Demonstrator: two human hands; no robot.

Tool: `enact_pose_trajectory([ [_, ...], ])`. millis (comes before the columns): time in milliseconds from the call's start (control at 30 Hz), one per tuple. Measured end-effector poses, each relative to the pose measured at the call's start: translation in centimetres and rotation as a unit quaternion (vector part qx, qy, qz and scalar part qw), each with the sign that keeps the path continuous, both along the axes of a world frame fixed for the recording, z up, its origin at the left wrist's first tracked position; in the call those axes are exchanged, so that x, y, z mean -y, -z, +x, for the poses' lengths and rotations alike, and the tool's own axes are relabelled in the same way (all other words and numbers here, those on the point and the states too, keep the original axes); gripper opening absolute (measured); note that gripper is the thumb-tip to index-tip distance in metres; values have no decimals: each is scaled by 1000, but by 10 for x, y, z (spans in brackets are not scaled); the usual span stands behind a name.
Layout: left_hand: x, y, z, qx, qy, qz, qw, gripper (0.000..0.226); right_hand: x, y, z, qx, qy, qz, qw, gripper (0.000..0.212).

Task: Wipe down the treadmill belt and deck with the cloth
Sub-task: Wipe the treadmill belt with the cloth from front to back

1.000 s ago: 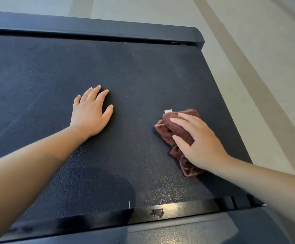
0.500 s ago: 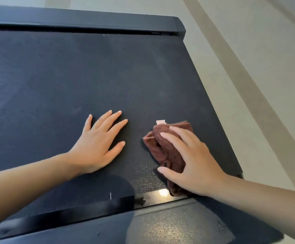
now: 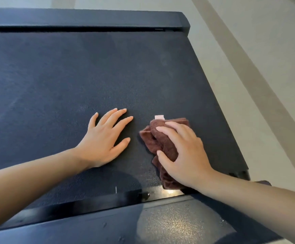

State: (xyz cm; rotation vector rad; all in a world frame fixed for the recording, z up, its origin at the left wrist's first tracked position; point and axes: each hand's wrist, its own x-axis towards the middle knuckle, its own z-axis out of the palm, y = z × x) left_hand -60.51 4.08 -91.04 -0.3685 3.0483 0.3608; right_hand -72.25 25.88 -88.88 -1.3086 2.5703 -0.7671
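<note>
Dark treadmill belt (image 3: 90,71), crumpled brown cloth (image 3: 161,144) near its right edge, left hand (image 3: 106,140) flat beside it

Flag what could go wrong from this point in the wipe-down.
1. The cloth is bunched under the right hand, so it may cover little and leave unwiped strips on the belt.
2. Its lower end lies at the belt's near edge, by the glossy strip, and might catch there.
3. The left hand presses flat on the belt and may leave prints.
</note>
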Motion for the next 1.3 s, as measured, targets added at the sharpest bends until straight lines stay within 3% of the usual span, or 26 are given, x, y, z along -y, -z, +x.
enact_pose_trajectory([
  [167,18,-2,6,-20,-19,-5,1000,72,12,4,30,-15,-48,24,998,52],
  [400,38,2,-11,-43,-69,-8,997,67,60,4,-24,-20,25,2,1000,49],
  [633,56,8,-89,-21,-120,-14,992,65,121,8,-95,-30,93,-4,995,47],
  [967,103,12,-207,-58,-149,-15,987,60,181,12,-193,-46,141,-21,989,47],
  [1300,111,20,-221,-101,-180,-28,978,59,256,7,-281,-34,71,-12,997,45],
])
